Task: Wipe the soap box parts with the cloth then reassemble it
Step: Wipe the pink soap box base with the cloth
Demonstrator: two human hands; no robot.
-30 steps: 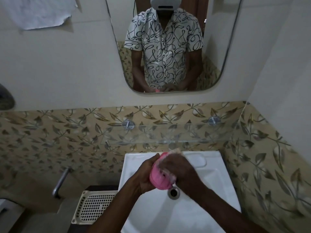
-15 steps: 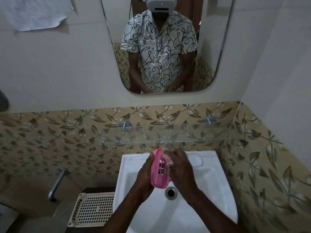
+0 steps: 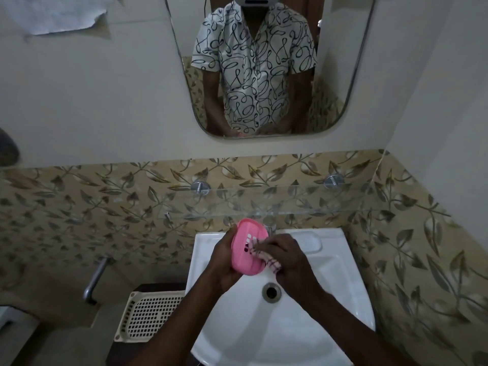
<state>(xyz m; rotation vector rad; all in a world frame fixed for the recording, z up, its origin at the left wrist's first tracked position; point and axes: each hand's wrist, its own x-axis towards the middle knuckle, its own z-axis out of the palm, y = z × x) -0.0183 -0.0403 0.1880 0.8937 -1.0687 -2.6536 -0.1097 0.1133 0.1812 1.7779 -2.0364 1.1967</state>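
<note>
Pink slotted soap-box tray (image 3: pixel 249 247) held tilted over the white basin (image 3: pixel 343 299), above and just behind the drain (image 3: pixel 271 292), slotted face turned up toward the camera. Left hand (image 3: pixel 224 262) clamped around its left edge and underside, fingers curled behind. Right hand (image 3: pixel 290 260) closed on a checked cloth (image 3: pixel 264 256), pressing it against the tray's right half. Other box parts nowhere in view.

Likely risks from here: smooth, glossy moulded plastic gripped along one edge only, so a hard wiping push could twist or pop it loose into the hard ceramic bowl. Cloth corners could snag in the small rectangular drain slots. Slot edges and the rounded rim probably left damp if passes stay on the flat face.

Tray oval with a raised lip and rows of small cut-outs. Cloth thin, woven, soft, bunched under the fingers. Further out: glass shelf (image 3: pixel 290 204) on chrome pegs, leaf-patterned tiles, a cream perforated plastic basket (image 3: pixel 151 315) to the left, mirror (image 3: pixel 264 62) above.
</note>
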